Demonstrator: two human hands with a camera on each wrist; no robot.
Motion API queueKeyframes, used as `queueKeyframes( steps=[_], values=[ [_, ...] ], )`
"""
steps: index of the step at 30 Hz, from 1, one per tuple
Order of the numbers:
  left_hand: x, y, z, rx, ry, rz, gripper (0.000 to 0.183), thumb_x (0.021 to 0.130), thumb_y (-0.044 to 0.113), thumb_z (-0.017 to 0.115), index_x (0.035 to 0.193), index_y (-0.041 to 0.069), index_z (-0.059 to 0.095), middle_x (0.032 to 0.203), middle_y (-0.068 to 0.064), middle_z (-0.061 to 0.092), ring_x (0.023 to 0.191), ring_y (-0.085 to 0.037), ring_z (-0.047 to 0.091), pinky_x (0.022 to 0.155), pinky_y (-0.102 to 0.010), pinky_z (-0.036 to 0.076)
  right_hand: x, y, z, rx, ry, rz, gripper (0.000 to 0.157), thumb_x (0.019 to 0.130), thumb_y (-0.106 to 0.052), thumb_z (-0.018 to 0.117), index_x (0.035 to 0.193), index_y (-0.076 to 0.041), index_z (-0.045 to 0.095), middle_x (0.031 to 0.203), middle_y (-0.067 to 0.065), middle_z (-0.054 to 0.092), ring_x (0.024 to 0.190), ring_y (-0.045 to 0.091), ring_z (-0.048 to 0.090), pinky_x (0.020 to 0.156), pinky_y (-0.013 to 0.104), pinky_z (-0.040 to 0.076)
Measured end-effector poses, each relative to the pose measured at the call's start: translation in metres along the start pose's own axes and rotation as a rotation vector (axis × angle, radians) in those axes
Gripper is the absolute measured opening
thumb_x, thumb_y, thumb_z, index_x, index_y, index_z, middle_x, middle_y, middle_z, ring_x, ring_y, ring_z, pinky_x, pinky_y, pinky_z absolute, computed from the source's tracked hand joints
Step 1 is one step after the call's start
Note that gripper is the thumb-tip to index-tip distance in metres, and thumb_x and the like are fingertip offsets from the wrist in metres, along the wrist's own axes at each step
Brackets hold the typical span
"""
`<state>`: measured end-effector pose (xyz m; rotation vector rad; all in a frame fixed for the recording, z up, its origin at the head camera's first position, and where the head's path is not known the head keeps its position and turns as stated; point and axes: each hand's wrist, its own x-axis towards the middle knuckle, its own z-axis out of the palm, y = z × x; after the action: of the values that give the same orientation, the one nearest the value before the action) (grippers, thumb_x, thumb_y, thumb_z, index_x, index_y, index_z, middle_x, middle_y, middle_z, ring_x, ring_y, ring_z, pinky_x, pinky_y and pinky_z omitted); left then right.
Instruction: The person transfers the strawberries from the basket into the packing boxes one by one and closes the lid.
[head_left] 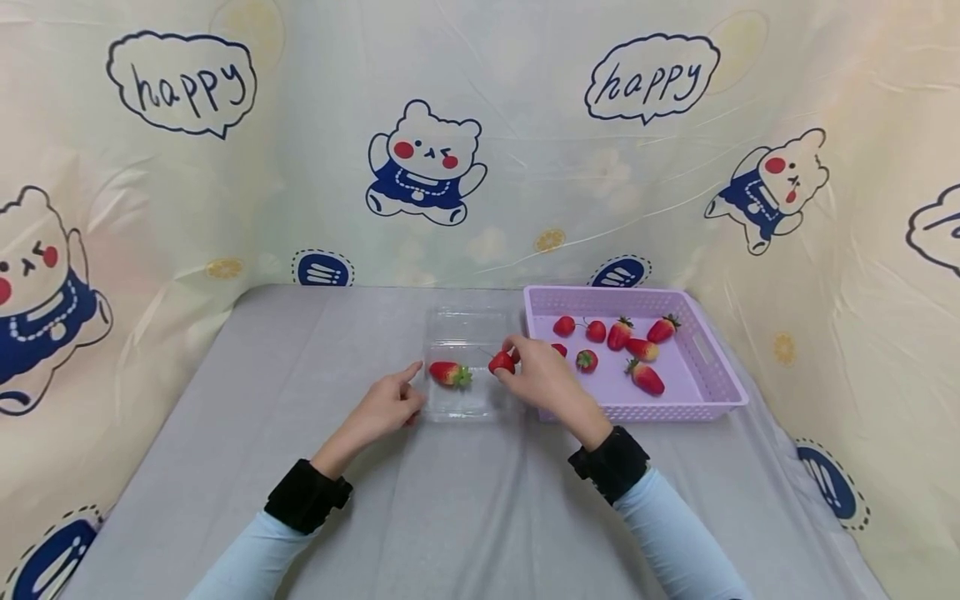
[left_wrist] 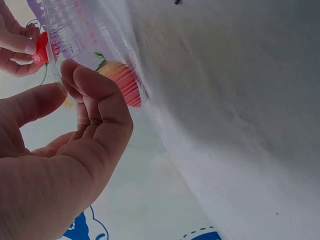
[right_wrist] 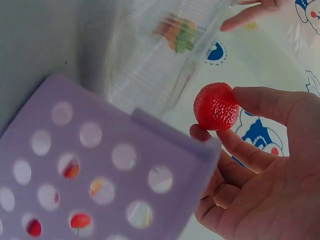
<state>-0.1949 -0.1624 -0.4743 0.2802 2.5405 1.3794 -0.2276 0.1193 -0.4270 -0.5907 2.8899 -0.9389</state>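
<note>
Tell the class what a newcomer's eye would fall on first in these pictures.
Probably the lilac basket at the right of the table, with its scattered bright red strawberries. Next comes the right hand, pinching a glossy red strawberry beside the basket, near the clear plastic container in the middle. Behind it all, the pale backdrop stands out with its winking cartoon bear at upper centre.

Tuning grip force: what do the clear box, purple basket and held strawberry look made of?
Clear box: thin, glossy plastic, by its see-through ribbed walls and highlights.
Purple basket: probably moulded plastic, fairly matte, judging by even colour and regular holes.
Held strawberry: shiny, dimpled red skin; real fruit or plastic imitation, can't tell.
</note>
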Motion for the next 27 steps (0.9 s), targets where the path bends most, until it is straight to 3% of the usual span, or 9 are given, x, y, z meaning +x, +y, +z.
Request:
queueKeyframes(
  steps=[9,16,27],
  values=[
    [0.000,0.000,0.000,-0.011,-0.007,-0.001,0.066,0.100,0.003,0.058,0.160,-0.010,0.031,0.071,-0.008,0.062,0.063,-0.017,0.055,0.061,-0.032,0.045,0.009,0.002,0.017,-0.097,0.025,-0.058,0.033,0.091,-0.023,0.083,0.116,-0.008,0.069,0.082,-0.001,0.063,0.073,0.019,0.056,0.065,0.033,0.049],
    [0.001,-0.001,-0.001,-0.007,-0.007,0.016,0.067,0.100,0.002,0.057,0.160,-0.011,0.031,0.071,-0.010,0.063,0.062,-0.017,0.056,0.060,-0.032,0.045,0.016,-0.005,0.024,-0.217,0.037,-0.031,0.031,0.092,-0.027,0.081,0.116,-0.010,0.070,0.086,0.001,0.065,0.085,0.022,0.054,0.071,0.039,0.043],
    [0.001,-0.002,-0.001,-0.013,-0.016,-0.002,0.067,0.101,0.004,0.058,0.161,-0.009,0.030,0.073,-0.010,0.063,0.063,-0.017,0.057,0.061,-0.031,0.045,0.020,-0.002,0.040,-0.174,0.015,-0.047,0.030,0.093,-0.019,0.080,0.117,-0.006,0.067,0.098,0.007,0.071,0.091,0.023,0.054,0.076,0.035,0.050]
  ],
)
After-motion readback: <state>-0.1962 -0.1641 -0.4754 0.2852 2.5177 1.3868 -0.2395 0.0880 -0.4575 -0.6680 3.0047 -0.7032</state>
